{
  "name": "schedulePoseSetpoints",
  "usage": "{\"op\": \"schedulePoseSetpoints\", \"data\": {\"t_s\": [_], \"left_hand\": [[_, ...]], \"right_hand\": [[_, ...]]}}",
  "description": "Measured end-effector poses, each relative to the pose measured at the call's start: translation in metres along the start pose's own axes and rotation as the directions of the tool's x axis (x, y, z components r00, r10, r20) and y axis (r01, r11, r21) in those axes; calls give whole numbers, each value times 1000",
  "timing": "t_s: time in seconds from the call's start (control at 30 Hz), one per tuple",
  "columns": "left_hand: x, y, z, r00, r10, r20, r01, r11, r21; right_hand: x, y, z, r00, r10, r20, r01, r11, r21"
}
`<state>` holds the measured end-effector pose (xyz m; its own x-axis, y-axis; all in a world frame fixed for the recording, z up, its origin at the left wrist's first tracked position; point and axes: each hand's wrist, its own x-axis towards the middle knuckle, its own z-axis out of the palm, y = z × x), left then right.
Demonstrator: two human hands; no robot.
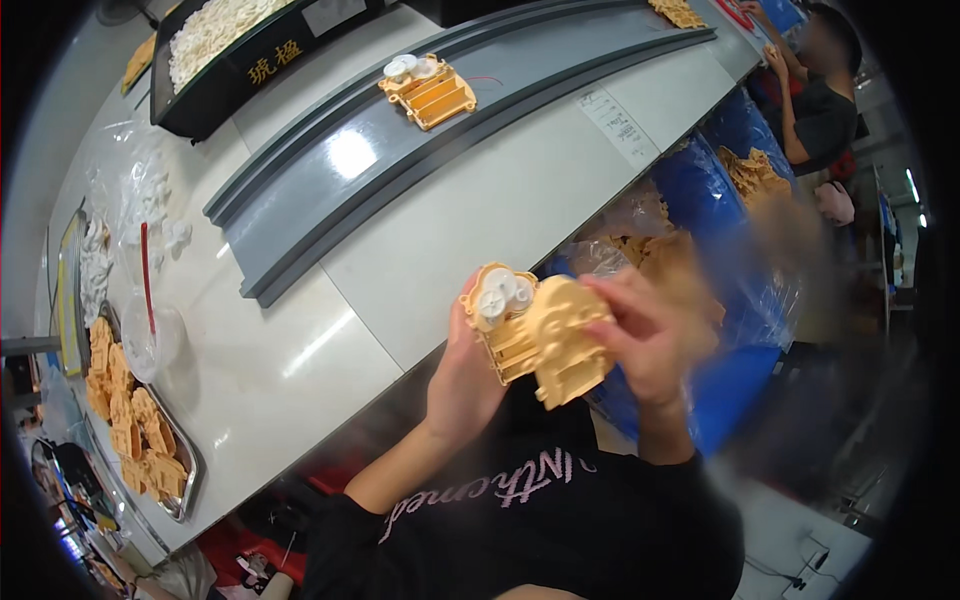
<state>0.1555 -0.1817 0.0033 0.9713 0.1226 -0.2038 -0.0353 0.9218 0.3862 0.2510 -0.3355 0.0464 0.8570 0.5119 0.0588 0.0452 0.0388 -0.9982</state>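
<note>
My left hand [463, 390] is wrapped round a yellow-orange plastic housing half [512, 345] with white gears [503, 293] seated at its top and open slots below. Between the thumb and fingers of my right hand [640, 335] is a second yellow-orange housing piece [570, 340], its closed outer face toward me. This piece overlaps the right side of the geared half; whether the two touch is hard to tell. Both are held in front of my body, just off the table's near edge.
A grey channel track [310, 190] crosses the table [385, 265], carrying another geared housing [430, 92]. At back left stands a black bin [190, 115] of white parts. A metal tray [190, 490] holds several orange pieces. Blue plastic-lined containers [735, 395] stand right; a co-worker [815, 100] is beyond.
</note>
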Motion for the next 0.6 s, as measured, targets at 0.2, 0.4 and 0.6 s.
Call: {"op": "schedulePoseSetpoints", "data": {"t_s": [0.2,0.4,0.6], "left_hand": [[-9,-1,5,999,45,23,-47,995,92],[-11,-7,-1,990,140,-19,-137,984,109],[-14,-6,-9,979,199,-55,-188,969,163]], "right_hand": [[7,12,32,1000,-18,9,19,998,-63],[-1,17,42,992,-113,-49,96,960,-264],[4,15,53,992,-110,-58,92,964,-250]]}}
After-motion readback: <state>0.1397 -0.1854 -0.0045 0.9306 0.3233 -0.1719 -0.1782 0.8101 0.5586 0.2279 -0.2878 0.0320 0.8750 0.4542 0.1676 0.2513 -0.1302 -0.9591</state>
